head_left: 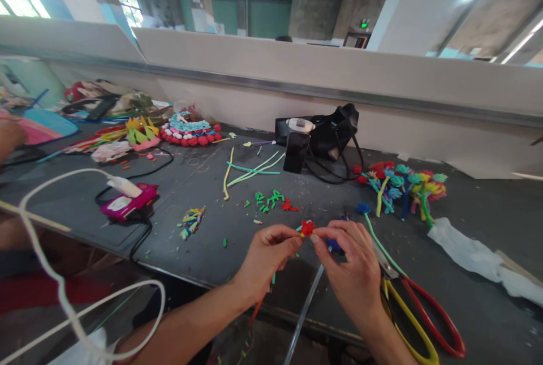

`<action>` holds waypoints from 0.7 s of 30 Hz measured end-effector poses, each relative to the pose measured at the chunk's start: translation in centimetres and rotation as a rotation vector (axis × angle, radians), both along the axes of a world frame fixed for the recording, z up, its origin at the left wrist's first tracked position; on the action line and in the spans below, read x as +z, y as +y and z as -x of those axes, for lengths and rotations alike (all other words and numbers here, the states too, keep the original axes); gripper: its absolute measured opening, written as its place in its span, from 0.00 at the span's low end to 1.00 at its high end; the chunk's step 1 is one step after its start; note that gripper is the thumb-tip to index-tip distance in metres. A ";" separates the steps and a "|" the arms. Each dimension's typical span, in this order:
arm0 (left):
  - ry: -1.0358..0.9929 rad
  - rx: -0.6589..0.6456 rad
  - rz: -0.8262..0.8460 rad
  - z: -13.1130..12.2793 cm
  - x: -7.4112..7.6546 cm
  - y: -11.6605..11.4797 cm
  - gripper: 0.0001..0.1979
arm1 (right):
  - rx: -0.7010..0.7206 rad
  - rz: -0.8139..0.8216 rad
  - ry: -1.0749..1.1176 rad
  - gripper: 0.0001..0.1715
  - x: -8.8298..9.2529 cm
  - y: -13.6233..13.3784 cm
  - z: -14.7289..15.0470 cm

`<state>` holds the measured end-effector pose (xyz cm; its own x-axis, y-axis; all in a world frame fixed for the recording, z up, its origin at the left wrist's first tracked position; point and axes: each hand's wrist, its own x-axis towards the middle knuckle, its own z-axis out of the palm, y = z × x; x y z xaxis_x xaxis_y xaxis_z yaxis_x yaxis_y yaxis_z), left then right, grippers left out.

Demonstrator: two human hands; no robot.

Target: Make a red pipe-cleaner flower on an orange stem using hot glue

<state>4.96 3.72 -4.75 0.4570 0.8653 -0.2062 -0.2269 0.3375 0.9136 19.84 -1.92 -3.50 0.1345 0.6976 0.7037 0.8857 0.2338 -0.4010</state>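
Note:
Between my two hands, over the front of the dark table, is a small red flower (307,228) with a bit of yellow at its base. My left hand (271,254) pinches its lower left side, and a green stem shows below that hand. The thumb and forefinger of my right hand (350,263) close on the flower's right side. Beyond my hands lie short green pieces (267,201) and a few red ones (289,205). Scissors (418,308) with red and yellow handles lie beside my right hand, next to a blue flower (363,208) on a pale green stem.
A magenta power strip (129,202) with a white cable is at the left. A phone (296,151) leans by a black bag (335,133). Colourful flowers (394,184) lie at the right, a pompom piece (190,129) at the back. Another person's hand (11,136) shows far left.

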 end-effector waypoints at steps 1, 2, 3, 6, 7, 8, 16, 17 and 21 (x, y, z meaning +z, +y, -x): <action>0.001 -0.003 -0.006 0.0 -0.1 0.0 0.08 | -0.006 0.002 -0.003 0.02 -0.1 0.0 0.0; 0.003 -0.005 -0.011 0.0 -0.1 0.0 0.08 | -0.013 0.001 -0.006 0.02 -0.1 0.0 0.0; 0.003 -0.007 -0.015 0.0 -0.2 0.0 0.08 | -0.017 0.000 -0.011 0.02 -0.1 0.0 0.0; 0.002 -0.010 -0.020 0.1 -0.3 0.0 0.08 | -0.022 -0.012 -0.031 0.02 -0.1 -0.2 0.0; -0.001 -0.014 -0.021 0.1 -0.2 0.0 0.08 | -0.023 -0.016 -0.037 0.03 -0.1 -0.2 0.0; -0.011 -0.018 -0.018 0.1 -0.2 0.0 0.08 | -0.024 -0.019 -0.042 0.03 0.0 -0.2 0.0; -0.127 -0.081 0.091 0.1 -0.3 0.2 0.11 | -0.078 -0.153 0.016 0.08 0.4 -0.4 -0.2; -0.131 -0.088 0.095 0.2 -0.3 0.2 0.11 | -0.085 -0.162 0.023 0.07 0.4 -0.5 -0.2; -0.132 -0.104 0.109 0.2 -0.1 0.2 0.11 | -0.045 -0.169 0.035 0.07 0.4 -0.7 -0.3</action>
<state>4.77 3.93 -4.84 0.5719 0.7877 -0.2290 -0.3006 0.4610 0.8349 20.11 -2.62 -3.06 0.1897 0.5626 0.8047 0.8830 0.2606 -0.3903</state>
